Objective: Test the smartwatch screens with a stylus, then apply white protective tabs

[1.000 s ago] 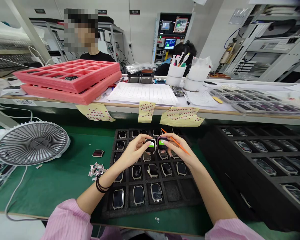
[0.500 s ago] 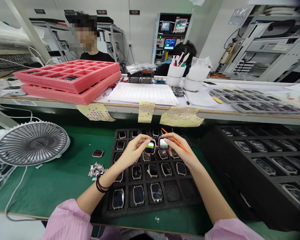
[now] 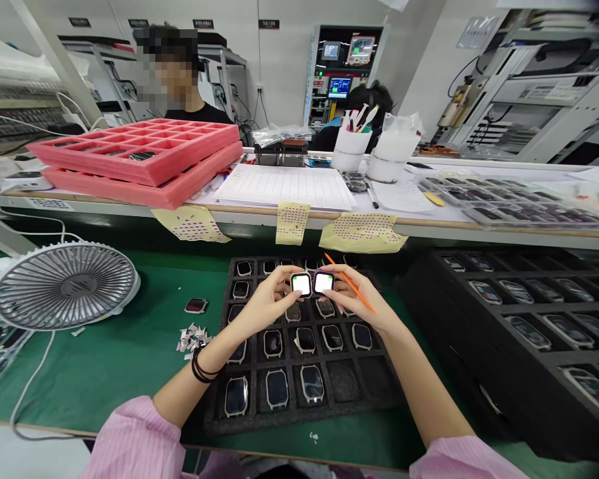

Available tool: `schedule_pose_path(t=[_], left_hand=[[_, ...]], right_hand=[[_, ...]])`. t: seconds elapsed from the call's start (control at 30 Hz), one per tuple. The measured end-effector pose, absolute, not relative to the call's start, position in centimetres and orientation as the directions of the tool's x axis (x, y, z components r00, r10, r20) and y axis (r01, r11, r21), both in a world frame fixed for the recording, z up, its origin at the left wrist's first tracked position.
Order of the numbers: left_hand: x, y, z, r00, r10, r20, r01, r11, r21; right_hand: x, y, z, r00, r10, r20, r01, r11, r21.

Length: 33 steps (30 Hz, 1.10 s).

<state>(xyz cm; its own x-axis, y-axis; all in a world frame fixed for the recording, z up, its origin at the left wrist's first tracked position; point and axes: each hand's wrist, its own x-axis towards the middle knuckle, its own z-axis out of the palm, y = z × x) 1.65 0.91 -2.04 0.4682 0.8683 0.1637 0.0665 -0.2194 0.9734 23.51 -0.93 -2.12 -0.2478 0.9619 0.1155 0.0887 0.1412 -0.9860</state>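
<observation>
My left hand (image 3: 274,293) is closed on a smartwatch body (image 3: 301,285) with a lit, mostly white screen. Close beside it, my right hand (image 3: 357,296) grips a second smartwatch body (image 3: 324,283), its screen lit white too. An orange stick (image 3: 352,285) lies across the right hand, between its fingers. Both watches are held above a black foam tray (image 3: 292,416), where several dark-screened watch bodies (image 3: 277,388) sit in square pockets. Two pockets at the tray's front right hold no watch.
A grey fan (image 3: 64,286) stands at left, near a lone watch body (image 3: 196,305) and a pile of small white pieces (image 3: 194,340). Stacked black trays (image 3: 459,346) rise at right. Red foam trays (image 3: 144,163) and papers (image 3: 284,186) rest on the shelf; a person (image 3: 194,100) is beyond.
Both watch screens have turned from partly green to mostly white. The two watches are slightly closer together, and my left thumb has moved down to the lower edge of its screen.
</observation>
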Motion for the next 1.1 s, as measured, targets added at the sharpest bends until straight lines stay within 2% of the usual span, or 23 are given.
schedule_pose_path(t=[0.27, 0.57, 0.77, 0.9, 1.0, 1.1], left_hand=[[1.74, 0.93, -1.82, 0.429, 0.894, 0.126, 0.046, -0.161, 0.986], [1.67, 1.07, -1.97, 0.41, 0.899, 0.153, 0.083, -0.205, 0.975], [1.68, 1.09, -2.15, 0.447, 0.88, 0.161, 0.062, -0.21, 0.976], [1.67, 0.91, -1.82, 0.447, 0.877, 0.174, 0.1, -0.243, 0.965], [1.64, 0.89, -1.8, 0.443, 0.882, 0.162, 0.121, -0.238, 0.964], [1.64, 0.94, -1.95, 0.432, 0.886, 0.167, 0.1, -0.231, 0.968]], right_hand=[[23.35, -1.12, -1.74, -0.191, 0.976, 0.103, 0.091, 0.122, -0.988], [22.79, -1.32, -1.46, -0.084, 0.994, 0.068, 0.082, 0.075, -0.994], [22.97, -1.24, -1.81, -0.173, 0.98, 0.102, 0.074, 0.116, -0.99], [23.29, -1.13, -1.91, -0.213, 0.967, 0.142, 0.132, 0.172, -0.976], [23.38, -1.05, -1.97, -0.204, 0.966, 0.157, 0.157, 0.191, -0.969], [23.22, -1.03, -2.01, -0.177, 0.975, 0.133, 0.104, 0.153, -0.983]])
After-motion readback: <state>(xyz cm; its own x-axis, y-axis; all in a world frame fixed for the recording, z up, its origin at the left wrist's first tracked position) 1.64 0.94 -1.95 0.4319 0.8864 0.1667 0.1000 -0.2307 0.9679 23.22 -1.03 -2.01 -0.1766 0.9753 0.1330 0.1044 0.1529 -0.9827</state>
